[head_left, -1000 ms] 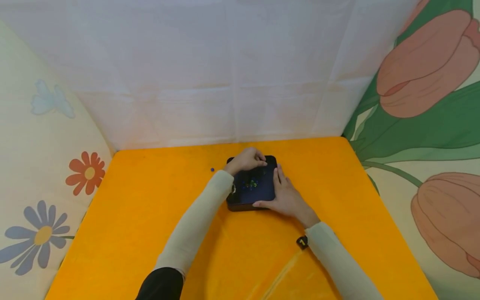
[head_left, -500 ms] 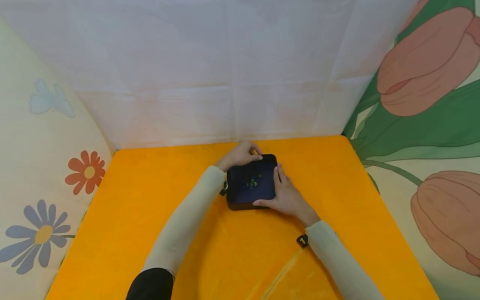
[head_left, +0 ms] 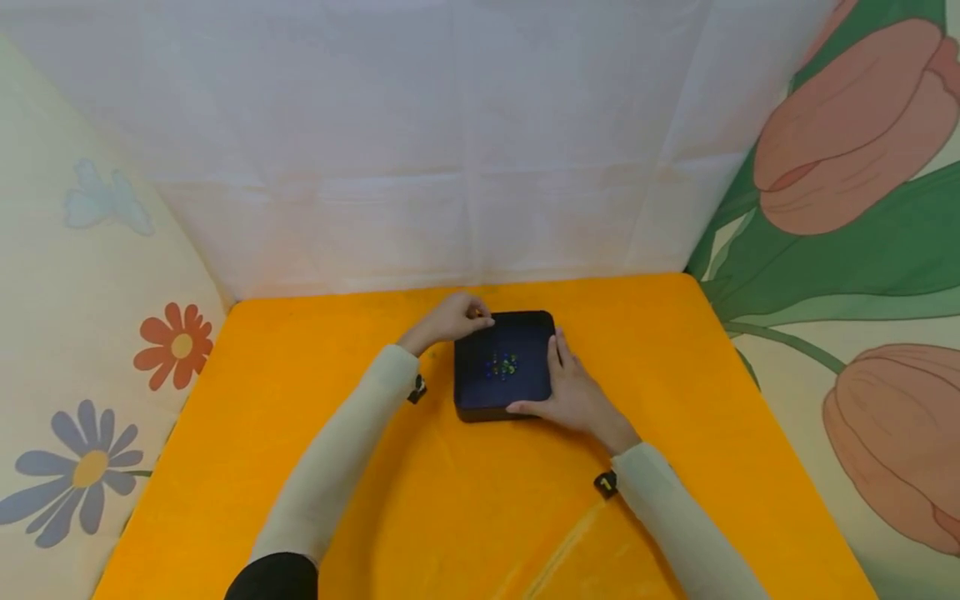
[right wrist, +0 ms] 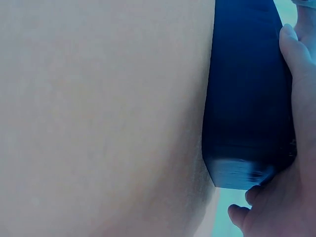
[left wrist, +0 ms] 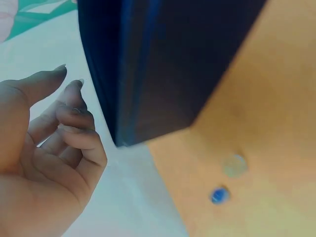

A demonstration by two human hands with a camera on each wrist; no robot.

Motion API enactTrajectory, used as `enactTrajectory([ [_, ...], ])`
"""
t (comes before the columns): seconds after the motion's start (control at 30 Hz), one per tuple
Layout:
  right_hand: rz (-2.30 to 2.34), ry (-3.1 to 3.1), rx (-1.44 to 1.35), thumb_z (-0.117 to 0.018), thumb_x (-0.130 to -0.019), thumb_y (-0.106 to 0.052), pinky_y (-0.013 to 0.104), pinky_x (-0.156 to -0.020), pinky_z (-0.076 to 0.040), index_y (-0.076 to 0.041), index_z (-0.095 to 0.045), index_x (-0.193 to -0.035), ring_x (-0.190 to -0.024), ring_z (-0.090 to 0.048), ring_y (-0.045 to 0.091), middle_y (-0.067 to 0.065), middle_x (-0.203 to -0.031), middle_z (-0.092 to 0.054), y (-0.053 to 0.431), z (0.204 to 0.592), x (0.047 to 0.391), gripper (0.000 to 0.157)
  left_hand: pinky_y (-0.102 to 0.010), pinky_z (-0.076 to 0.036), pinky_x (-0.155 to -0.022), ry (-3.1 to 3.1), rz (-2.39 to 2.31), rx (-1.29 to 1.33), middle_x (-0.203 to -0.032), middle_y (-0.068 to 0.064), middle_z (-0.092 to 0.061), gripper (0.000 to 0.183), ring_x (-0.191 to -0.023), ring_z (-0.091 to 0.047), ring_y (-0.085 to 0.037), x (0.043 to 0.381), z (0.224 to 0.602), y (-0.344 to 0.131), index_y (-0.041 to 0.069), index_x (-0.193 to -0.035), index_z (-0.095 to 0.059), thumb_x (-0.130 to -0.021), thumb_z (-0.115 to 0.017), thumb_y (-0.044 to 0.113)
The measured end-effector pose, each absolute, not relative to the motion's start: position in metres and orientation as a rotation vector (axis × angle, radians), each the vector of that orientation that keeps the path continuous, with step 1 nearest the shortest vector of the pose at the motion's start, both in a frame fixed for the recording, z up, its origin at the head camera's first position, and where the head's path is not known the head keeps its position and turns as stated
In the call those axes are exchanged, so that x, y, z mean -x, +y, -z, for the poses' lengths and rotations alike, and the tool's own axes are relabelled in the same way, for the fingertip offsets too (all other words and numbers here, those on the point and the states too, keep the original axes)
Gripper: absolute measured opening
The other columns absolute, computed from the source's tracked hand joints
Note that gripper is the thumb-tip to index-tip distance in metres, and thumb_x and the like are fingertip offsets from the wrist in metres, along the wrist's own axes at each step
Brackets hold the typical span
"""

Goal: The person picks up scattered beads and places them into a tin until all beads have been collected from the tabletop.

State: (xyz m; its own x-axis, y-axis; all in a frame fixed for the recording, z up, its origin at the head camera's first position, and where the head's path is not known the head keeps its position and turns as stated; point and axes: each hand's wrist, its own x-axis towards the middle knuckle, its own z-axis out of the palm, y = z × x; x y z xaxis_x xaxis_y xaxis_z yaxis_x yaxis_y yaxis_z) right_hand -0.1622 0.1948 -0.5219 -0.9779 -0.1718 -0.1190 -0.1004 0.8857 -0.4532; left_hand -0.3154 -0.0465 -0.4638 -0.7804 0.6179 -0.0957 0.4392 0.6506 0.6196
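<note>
A black square box (head_left: 504,398) with an open top lies on the yellow cloth. Small blue and green marbles (head_left: 501,366) are gathered on its floor. My left hand (head_left: 452,317) is over the box's far left corner. In the left wrist view its fingers (left wrist: 81,140) are loosely bent, thumb and index tips apart, holding nothing. A blue marble (left wrist: 219,195) and a clear pale marble (left wrist: 235,166) lie on the cloth outside the box. My right hand (head_left: 573,392) grips the box's near right corner, thumb along the front edge and fingers along the right side.
The yellow cloth (head_left: 300,375) covers the table around the box. A white sheet (head_left: 450,167) hangs behind, and flower-printed fabric stands at both sides. A black numbered tag (head_left: 605,484) is beside the right sleeve.
My left hand has moved left from above the box's far part to its far left corner. The blue marble left of the box is now hidden in the head view. My right hand stays put.
</note>
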Motion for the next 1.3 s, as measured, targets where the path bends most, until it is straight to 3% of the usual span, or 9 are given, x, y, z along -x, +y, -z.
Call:
enactTrajectory([
  [0.43, 0.686, 2.869, 0.208, -0.059, -0.073, -0.096, 0.060, -0.124, -0.035, -0.008, 0.005, -0.169, -0.163, -0.017, 0.043, 0.009, -0.177, 0.021, 0.192, 0.523, 0.162, 0.145, -0.034, -0.053, -0.066, 2.577, -0.992, -0.736, -0.110, -0.019, -0.074, 0.029, -0.082, -0.065, -0.026, 0.304, 0.482, -0.106, 0.004, -0.119, -0.075, -0.108, -0.061, 0.026],
  [0.7, 0.687, 2.902, 0.218, -0.062, -0.075, -0.093, 0.059, -0.124, -0.035, -0.007, 0.003, -0.169, -0.163, -0.018, 0.042, 0.012, -0.178, 0.017, 0.194, 0.523, 0.161, 0.143, -0.032, -0.054, -0.070, 2.603, -1.036, -0.685, -0.105, -0.017, -0.075, 0.027, -0.085, -0.069, -0.029, 0.293, 0.493, -0.133, 0.005, -0.118, -0.075, -0.107, -0.063, 0.026],
  [0.9, 0.697, 2.897, 0.225, -0.062, -0.075, -0.093, 0.059, -0.124, -0.035, -0.007, 0.003, -0.169, -0.163, -0.018, 0.043, 0.012, -0.178, 0.016, 0.195, 0.524, 0.160, 0.142, -0.032, -0.055, -0.074, 2.632, -1.044, -0.589, -0.105, -0.012, -0.075, 0.025, -0.090, -0.069, -0.024, 0.284, 0.503, -0.144, 0.008, -0.118, -0.075, -0.105, -0.067, 0.028],
  [1.3, 0.705, 2.906, 0.226, -0.061, -0.075, -0.094, 0.060, -0.123, -0.037, -0.007, 0.001, -0.169, -0.163, -0.017, 0.043, 0.012, -0.178, 0.014, 0.195, 0.524, 0.160, 0.142, -0.040, -0.056, -0.084, 2.668, -1.063, -0.443, -0.111, -0.015, -0.073, 0.033, -0.098, -0.067, -0.028, 0.278, 0.519, -0.149, 0.007, -0.122, -0.072, -0.099, -0.075, 0.030],
])
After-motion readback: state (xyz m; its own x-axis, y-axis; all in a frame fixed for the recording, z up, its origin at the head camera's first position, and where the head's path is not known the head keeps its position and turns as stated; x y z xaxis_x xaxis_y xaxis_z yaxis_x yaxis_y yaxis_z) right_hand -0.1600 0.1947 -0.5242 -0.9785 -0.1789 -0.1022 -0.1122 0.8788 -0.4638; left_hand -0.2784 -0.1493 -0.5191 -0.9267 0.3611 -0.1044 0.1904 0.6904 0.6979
